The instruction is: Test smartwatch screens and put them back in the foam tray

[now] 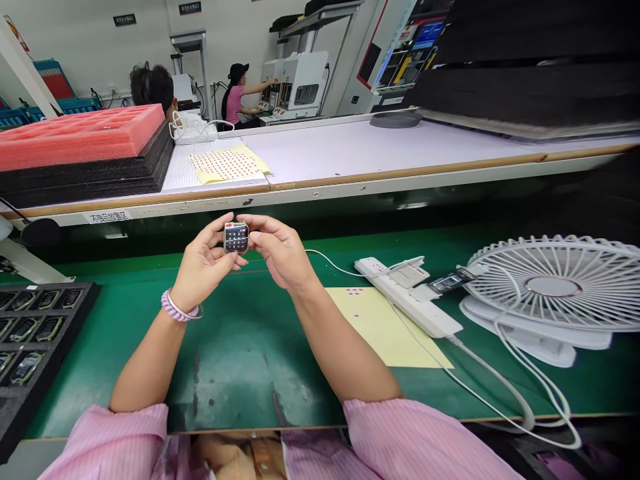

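Observation:
A small square device (236,238) with a dark face and a red mark at its top is held up above the green work surface (235,340). My left hand (205,263) grips its left side with thumb and fingers closed on it. My right hand (280,250) pinches its right side, fingers curled. A pink and white band sits on my left wrist. Both sleeves are pink.
A black foam tray (35,340) with several devices lies at the left. A yellow sheet (385,327) with red dots, a white power strip (407,300) with cables and a white fan (555,287) lie at the right. Pink foam (80,137) rests on black foam on the shelf. Two people work beyond it.

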Motion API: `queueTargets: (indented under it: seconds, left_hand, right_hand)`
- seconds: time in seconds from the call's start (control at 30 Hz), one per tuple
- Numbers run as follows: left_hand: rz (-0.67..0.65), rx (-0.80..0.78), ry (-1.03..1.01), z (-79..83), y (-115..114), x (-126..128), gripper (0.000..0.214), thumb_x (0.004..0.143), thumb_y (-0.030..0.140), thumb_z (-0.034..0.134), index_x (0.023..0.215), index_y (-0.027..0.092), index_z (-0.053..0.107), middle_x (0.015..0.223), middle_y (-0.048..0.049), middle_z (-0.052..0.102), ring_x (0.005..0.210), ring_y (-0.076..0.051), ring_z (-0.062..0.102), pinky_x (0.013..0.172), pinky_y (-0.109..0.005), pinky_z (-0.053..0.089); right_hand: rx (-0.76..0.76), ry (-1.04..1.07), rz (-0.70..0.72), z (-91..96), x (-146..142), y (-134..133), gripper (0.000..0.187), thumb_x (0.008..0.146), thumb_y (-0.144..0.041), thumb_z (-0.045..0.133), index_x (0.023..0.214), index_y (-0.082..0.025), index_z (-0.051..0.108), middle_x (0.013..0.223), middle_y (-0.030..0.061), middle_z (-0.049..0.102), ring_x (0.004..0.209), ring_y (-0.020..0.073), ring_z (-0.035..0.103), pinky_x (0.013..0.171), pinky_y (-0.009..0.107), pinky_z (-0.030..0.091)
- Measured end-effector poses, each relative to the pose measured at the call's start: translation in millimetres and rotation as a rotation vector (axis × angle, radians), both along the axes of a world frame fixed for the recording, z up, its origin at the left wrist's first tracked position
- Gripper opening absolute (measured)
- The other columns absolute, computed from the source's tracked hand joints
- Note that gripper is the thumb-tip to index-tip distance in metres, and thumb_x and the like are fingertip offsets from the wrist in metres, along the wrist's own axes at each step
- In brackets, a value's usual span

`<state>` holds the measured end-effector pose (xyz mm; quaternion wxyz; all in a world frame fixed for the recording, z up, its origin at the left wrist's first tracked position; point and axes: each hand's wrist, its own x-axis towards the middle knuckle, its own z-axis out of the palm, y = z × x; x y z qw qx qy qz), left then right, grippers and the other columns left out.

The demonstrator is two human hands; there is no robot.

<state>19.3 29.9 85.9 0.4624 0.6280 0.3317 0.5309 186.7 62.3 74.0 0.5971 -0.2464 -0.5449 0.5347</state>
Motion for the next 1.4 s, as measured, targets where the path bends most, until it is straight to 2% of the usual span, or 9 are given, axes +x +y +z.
queueTargets:
  seconds: [0.23,0.37,0.5,0.57,0.73,0.8,0.9,1.03,1.4]
  left_hand:
    - [-0.013,0.013,-0.063,-8.1,7,4,0.065,0.082,0.026,0.085,0.139,0.020,0.055,0.123,-0.0098,0.073,0.085,-0.016,0.078,0.083,-0.028,0.068]
    - [-0.014,0.011,-0.100,-7.9,8,7,0.061,0.079,0.022,0.084,0.133,0.020,0.056,0.121,-0.0082,0.073,0.085,-0.015,0.077,0.082,-0.026,0.068]
    - [0.014,-0.019,-0.117,-4.8,6,8,0.063,0.075,0.018,0.082,0.133,0.019,0.056,0.114,-0.0060,0.075,0.082,-0.013,0.077,0.079,-0.023,0.067]
    - [0.030,-0.027,-0.113,-4.1,6,8,0.066,0.074,0.017,0.082,0.135,0.019,0.055,0.111,-0.0053,0.075,0.079,-0.013,0.077,0.077,-0.022,0.067]
    - [0.102,0.046,-0.107,-4.9,6,6,0.068,0.077,0.020,0.082,0.138,0.018,0.054,0.113,-0.0062,0.074,0.078,-0.012,0.076,0.077,-0.022,0.067]
    - [0.118,0.082,-0.085,-5.0,5,4,0.066,0.080,0.023,0.081,0.140,0.019,0.054,0.117,-0.0080,0.074,0.083,-0.013,0.077,0.080,-0.024,0.067]
    - [0.141,0.116,-0.048,-4.4,2,4,0.062,0.083,0.025,0.079,0.141,0.020,0.055,0.119,-0.0089,0.073,0.091,-0.015,0.077,0.083,-0.024,0.067]
    - [0.138,0.122,-0.036,-3.9,0,5,0.063,0.083,0.023,0.078,0.142,0.020,0.055,0.121,-0.0096,0.073,0.091,-0.016,0.078,0.083,-0.024,0.067]
    - [0.167,0.157,-0.022,-2.6,-2,6,0.062,0.082,0.017,0.074,0.142,0.018,0.056,0.124,-0.0106,0.074,0.091,-0.014,0.078,0.081,-0.020,0.066]
  right_hand:
    - [0.036,-0.037,-0.004,-8.1,-6,2,0.045,0.079,-0.045,0.084,0.114,-0.020,0.071,0.096,0.0035,0.075,0.069,0.0143,0.065,0.063,0.030,0.062]
    - [0.059,-0.035,-0.032,-8.8,-6,3,0.043,0.080,-0.045,0.084,0.112,-0.021,0.072,0.104,0.0049,0.077,0.073,0.0152,0.067,0.066,0.030,0.063]
    - [0.127,-0.112,-0.056,-12.3,-2,7,0.039,0.087,-0.044,0.075,0.119,-0.022,0.074,0.108,0.0060,0.076,0.078,0.0172,0.068,0.071,0.033,0.063]
    - [0.276,-0.223,-0.203,-15.2,0,9,0.039,0.093,-0.044,0.068,0.125,-0.023,0.074,0.115,0.0086,0.073,0.079,0.0179,0.068,0.073,0.035,0.062]
    - [0.880,-0.562,-0.866,-23.2,1,9,0.033,0.102,-0.039,0.055,0.120,-0.026,0.080,0.131,0.0131,0.062,0.094,0.0231,0.066,0.094,0.048,0.051]
    - [1.017,-0.638,-0.983,-27.0,1,8,0.031,0.102,-0.036,0.055,0.118,-0.030,0.082,0.136,0.0114,0.059,0.106,0.0266,0.064,0.099,0.050,0.045]
    - [1.032,-0.736,-0.998,-32.3,0,8,0.032,0.101,-0.036,0.055,0.120,-0.035,0.082,0.143,0.0093,0.056,0.118,0.0301,0.060,0.101,0.051,0.037]
    - [0.989,-0.805,-1.017,-35.1,0,9,0.033,0.100,-0.039,0.056,0.119,-0.037,0.082,0.144,0.0087,0.056,0.116,0.0302,0.060,0.104,0.053,0.030]
    - [1.187,-0.736,-1.103,-28.3,1,8,0.031,0.100,-0.032,0.057,0.118,-0.034,0.082,0.145,0.0087,0.056,0.118,0.0279,0.060,0.100,0.047,0.031]
